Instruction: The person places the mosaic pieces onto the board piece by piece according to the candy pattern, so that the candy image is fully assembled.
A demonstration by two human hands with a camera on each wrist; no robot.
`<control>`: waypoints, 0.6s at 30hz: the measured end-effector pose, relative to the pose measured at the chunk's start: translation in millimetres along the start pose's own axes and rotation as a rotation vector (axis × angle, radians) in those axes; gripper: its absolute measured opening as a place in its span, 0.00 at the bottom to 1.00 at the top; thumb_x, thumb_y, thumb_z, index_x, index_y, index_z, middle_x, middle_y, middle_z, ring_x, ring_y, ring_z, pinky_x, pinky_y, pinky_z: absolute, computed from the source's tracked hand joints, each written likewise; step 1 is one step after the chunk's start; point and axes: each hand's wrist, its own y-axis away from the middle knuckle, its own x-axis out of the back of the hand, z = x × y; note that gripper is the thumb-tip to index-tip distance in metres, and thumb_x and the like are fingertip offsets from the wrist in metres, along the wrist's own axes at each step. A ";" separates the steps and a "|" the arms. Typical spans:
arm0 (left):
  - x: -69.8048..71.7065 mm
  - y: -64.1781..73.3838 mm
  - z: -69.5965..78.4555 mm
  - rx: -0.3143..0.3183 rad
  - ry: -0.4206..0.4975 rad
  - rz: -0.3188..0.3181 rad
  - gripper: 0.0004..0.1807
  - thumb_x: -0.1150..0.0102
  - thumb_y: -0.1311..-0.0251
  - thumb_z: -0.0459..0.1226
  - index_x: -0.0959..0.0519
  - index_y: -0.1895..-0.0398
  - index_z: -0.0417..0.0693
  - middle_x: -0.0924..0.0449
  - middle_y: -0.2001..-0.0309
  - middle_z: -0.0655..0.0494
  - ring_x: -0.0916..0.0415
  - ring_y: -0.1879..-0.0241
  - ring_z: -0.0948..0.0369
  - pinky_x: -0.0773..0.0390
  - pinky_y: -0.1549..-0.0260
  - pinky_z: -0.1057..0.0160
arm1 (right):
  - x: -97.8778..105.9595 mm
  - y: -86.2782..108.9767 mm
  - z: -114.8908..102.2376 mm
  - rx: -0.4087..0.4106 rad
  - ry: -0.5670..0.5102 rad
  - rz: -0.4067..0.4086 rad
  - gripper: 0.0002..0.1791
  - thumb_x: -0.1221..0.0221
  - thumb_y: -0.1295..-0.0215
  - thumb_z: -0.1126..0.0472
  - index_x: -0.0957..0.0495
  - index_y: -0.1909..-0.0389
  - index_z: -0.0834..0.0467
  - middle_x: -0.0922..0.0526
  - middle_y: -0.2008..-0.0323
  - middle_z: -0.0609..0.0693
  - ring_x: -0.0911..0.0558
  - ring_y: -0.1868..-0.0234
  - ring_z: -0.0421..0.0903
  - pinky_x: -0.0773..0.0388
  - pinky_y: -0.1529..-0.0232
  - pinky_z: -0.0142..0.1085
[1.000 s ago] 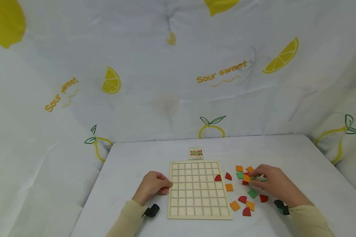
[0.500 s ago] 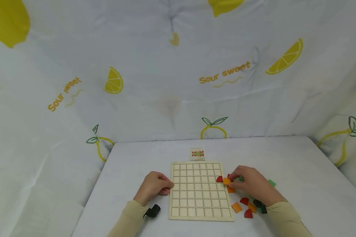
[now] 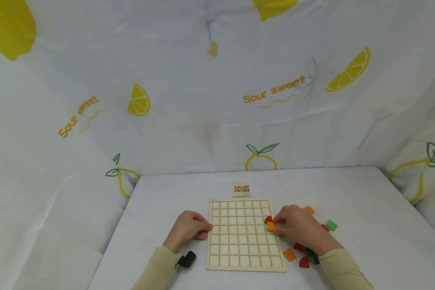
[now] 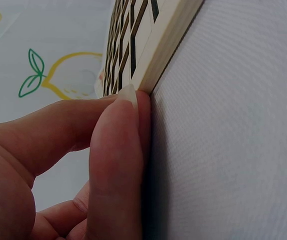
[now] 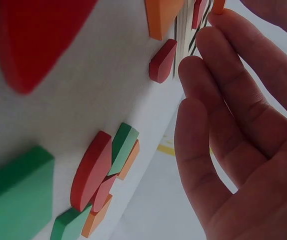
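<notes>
A pale wooden grid board (image 3: 239, 249) lies on the white-covered table. At its left edge my left hand (image 3: 189, 225) has thumb and index finger pinched on the rim; the left wrist view shows the thumbnail against the board's side (image 4: 156, 55). Between thumb and fingertips my right hand (image 3: 300, 226) pinches an orange square tile (image 3: 271, 226) over the rightmost column. Just behind that tile a red quarter-round tile (image 3: 268, 219) sits in a cell. The right wrist view catches only the bottom of the pinched orange tile (image 5: 219, 6); the other fingers extend beside it.
Loose tiles lie right of the board, partly hidden by the right arm: an orange square (image 3: 289, 254), a red quarter-round (image 3: 304, 262), a green square (image 3: 331, 225) and several others. Behind the board lies a small pattern card (image 3: 241, 188). A lemon-print cloth (image 3: 203, 133) hangs at the back.
My right hand has picked the orange tile from the pile and carried it left onto the board's right column. The left hand keeps its place at the left edge.
</notes>
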 end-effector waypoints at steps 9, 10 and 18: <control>0.1 0.1 0.5 -0.001 -0.004 0.002 0.11 0.20 0.44 0.38 0.13 0.65 0.43 0.12 0.73 0.52 0.14 0.75 0.63 0.11 0.71 0.66 | -2.1 -1.5 -5.2 -0.018 0.016 -0.023 0.10 0.22 0.38 0.55 0.10 0.58 0.46 0.16 0.60 0.36 0.20 0.58 0.37 0.16 0.53 0.36; 0.0 0.3 0.6 0.000 -0.005 0.002 0.11 0.20 0.44 0.38 0.13 0.65 0.43 0.12 0.73 0.52 0.14 0.75 0.63 0.11 0.71 0.66 | -2.8 -1.4 -4.9 -0.020 0.024 -0.024 0.10 0.22 0.38 0.55 0.10 0.58 0.46 0.16 0.60 0.36 0.20 0.57 0.36 0.16 0.52 0.37; -0.2 -0.2 1.1 -0.001 -0.025 0.003 0.11 0.19 0.44 0.39 0.13 0.65 0.43 0.12 0.73 0.52 0.14 0.75 0.63 0.11 0.71 0.66 | -3.0 -0.2 -5.5 0.001 0.044 -0.018 0.09 0.22 0.38 0.55 0.10 0.59 0.44 0.16 0.59 0.36 0.21 0.57 0.36 0.16 0.54 0.36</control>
